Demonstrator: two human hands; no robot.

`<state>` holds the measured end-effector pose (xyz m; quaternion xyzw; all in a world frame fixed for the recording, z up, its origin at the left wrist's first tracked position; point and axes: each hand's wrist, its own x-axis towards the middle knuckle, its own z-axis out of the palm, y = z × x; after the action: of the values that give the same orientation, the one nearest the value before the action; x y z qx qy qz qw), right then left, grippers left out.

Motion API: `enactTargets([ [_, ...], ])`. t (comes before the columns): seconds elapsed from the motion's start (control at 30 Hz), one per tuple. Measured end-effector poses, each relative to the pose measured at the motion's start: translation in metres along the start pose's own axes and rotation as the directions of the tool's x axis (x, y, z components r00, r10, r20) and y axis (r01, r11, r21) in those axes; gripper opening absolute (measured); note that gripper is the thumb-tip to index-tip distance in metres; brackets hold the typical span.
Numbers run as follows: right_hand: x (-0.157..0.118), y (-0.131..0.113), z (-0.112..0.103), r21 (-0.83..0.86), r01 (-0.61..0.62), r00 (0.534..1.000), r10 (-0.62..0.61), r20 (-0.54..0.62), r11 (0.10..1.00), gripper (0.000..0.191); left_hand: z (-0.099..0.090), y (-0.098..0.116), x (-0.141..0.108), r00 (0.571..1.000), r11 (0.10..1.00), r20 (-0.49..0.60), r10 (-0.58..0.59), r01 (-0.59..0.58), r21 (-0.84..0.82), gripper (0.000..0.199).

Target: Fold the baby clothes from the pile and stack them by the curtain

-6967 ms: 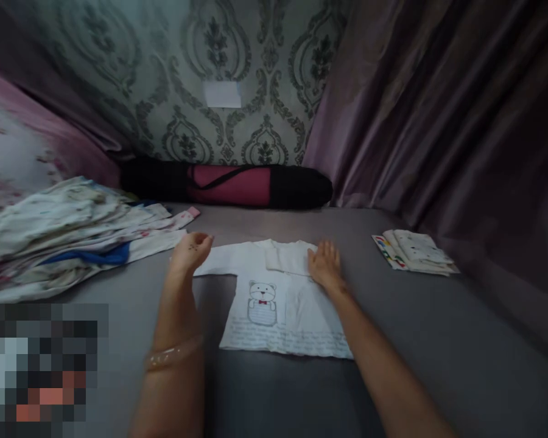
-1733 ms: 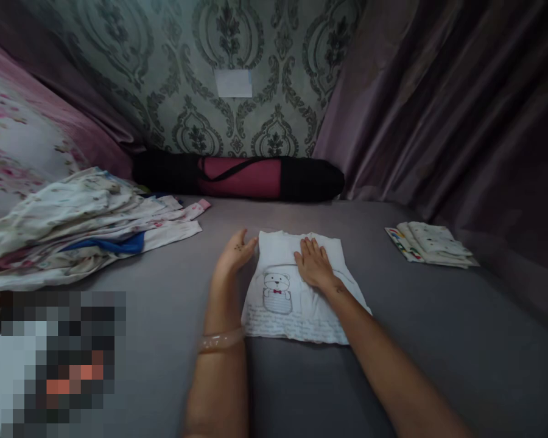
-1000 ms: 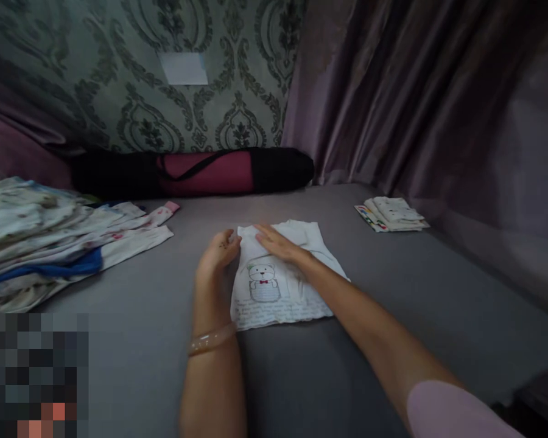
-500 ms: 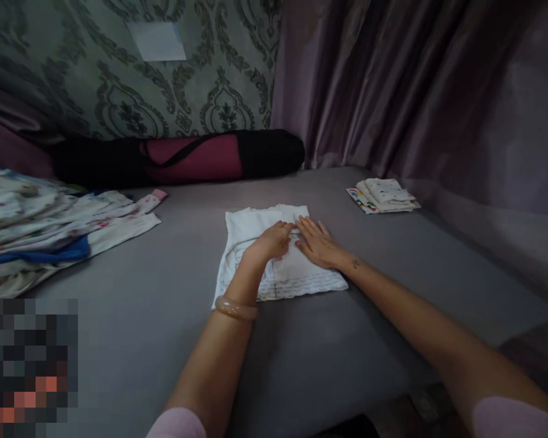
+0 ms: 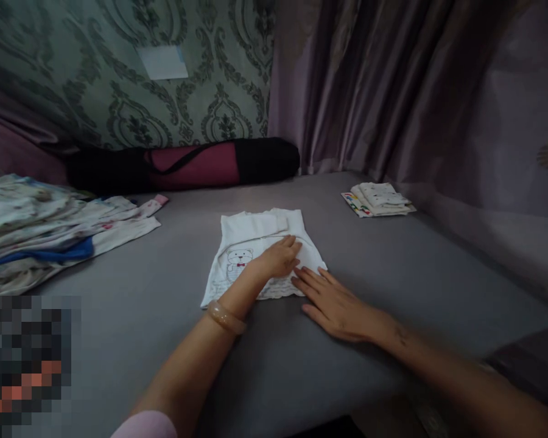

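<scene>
A small white shirt (image 5: 256, 228) with a bear drawing and a red bow tie lies flat on the grey sheet, one sleeve folded across its upper part. My left hand (image 5: 281, 257) rests on the shirt's right half, palm down, fingers stretched out and nothing in them. At the shirt's lower right corner, my right hand (image 5: 335, 304) lies flat with fingers spread. Its fingertips touch the hem area, while the palm is over the grey sheet. A pale bangle (image 5: 226, 317) circles my left wrist.
Several loose clothes (image 5: 41, 231) are heaped at the left. A small folded stack of clothes (image 5: 379, 199) sits at the back right. Along the patterned wall lies a long black and dark red bag (image 5: 196, 165). Purple curtains (image 5: 347, 79) hang at the right.
My right hand has moved from the shirt's upper right down toward me to its lower right corner. The shirt's right side now lies further in. My left hand has shifted slightly down.
</scene>
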<state>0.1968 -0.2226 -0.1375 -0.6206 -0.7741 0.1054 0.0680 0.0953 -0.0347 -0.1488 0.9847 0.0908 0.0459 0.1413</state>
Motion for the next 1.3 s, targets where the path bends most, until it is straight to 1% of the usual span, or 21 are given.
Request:
enactTargets([
  [0.07,-0.015,-0.006,-0.001,0.027,0.021,1.000,-0.021,0.000,0.999,0.057,0.007,0.004,-0.012,1.000,1.000,-0.021,-0.003,0.003,0.019,0.038],
  [0.13,-0.029,-0.009,-0.003,0.050,0.035,0.999,-0.035,0.001,0.998,0.056,0.008,0.007,-0.033,0.999,0.999,-0.032,-0.016,0.017,0.036,0.043],
  [0.23,-0.047,-0.003,-0.004,0.074,0.051,0.999,-0.051,-0.002,0.996,0.054,-0.004,0.011,-0.079,1.000,0.999,-0.006,-0.026,0.027,0.018,0.049],
  [0.33,-0.057,0.013,-0.001,0.111,0.047,0.996,-0.039,-0.074,0.993,0.045,-0.022,0.010,-0.129,0.995,0.995,0.003,-0.101,0.101,-0.023,0.052],
  [0.4,-0.060,0.026,0.001,0.135,0.010,0.987,0.012,-0.163,0.991,0.041,-0.029,0.003,-0.160,0.989,0.988,-0.007,-0.148,0.147,-0.039,0.051],
  [0.47,-0.060,0.041,0.002,0.133,-0.034,0.972,0.064,-0.226,0.991,0.045,-0.029,-0.011,-0.186,0.981,0.982,-0.059,-0.183,0.180,-0.051,0.048],
  [0.53,-0.058,0.055,0.003,0.100,-0.070,0.970,0.091,-0.226,0.993,0.054,-0.027,-0.028,-0.206,0.974,0.980,-0.109,-0.198,0.192,-0.059,0.045],
  [0.57,-0.057,0.061,0.003,0.079,-0.078,0.973,0.093,-0.212,0.994,0.058,-0.025,-0.036,-0.213,0.973,0.979,-0.112,-0.203,0.197,-0.057,0.046],
  [0.63,-0.054,0.071,0.003,0.047,-0.081,0.981,0.088,-0.174,0.996,0.064,-0.024,-0.048,-0.221,0.974,0.979,-0.100,-0.202,0.198,-0.052,0.048],
  [0.7,-0.048,0.075,0.002,0.036,-0.073,0.985,0.077,-0.156,0.997,0.063,-0.025,-0.053,-0.222,0.974,0.976,-0.074,-0.214,0.210,-0.053,0.049],
  [0.8,-0.037,0.073,0.000,0.075,-0.049,0.985,0.061,-0.160,0.996,0.050,-0.030,-0.052,-0.218,0.972,0.971,-0.051,-0.231,0.227,-0.071,0.048],
  [0.87,-0.031,0.069,-0.002,0.121,-0.029,0.981,0.051,-0.185,0.992,0.041,-0.033,-0.049,-0.214,0.973,0.971,-0.046,-0.225,0.220,-0.088,0.046],
  [0.93,-0.027,0.066,-0.002,0.158,-0.019,0.974,0.054,-0.219,0.987,0.037,-0.033,-0.047,-0.212,0.976,0.973,-0.053,-0.211,0.205,-0.107,0.043],
  [1.07,-0.022,0.065,0.002,0.226,-0.014,0.958,0.078,-0.277,0.974,0.035,-0.029,-0.049,-0.212,0.980,0.977,-0.106,-0.168,0.151,-0.151,0.039],
  [1.13,-0.019,0.065,0.004,0.280,-0.010,0.950,0.096,-0.296,0.960,0.034,-0.027,-0.050,-0.211,0.977,0.974,-0.132,-0.169,0.145,-0.174,0.039],
  [1.23,-0.014,0.062,0.004,0.359,-0.043,0.931,0.168,-0.324,0.932,0.031,-0.025,-0.051,-0.209,0.965,0.961,-0.151,-0.215,0.183,-0.206,0.041],
  [1.3,-0.012,0.060,0.003,0.387,-0.079,0.923,0.214,-0.321,0.919,0.031,-0.024,-0.050,-0.208,0.954,0.948,-0.147,-0.261,0.225,-0.227,0.042],
])
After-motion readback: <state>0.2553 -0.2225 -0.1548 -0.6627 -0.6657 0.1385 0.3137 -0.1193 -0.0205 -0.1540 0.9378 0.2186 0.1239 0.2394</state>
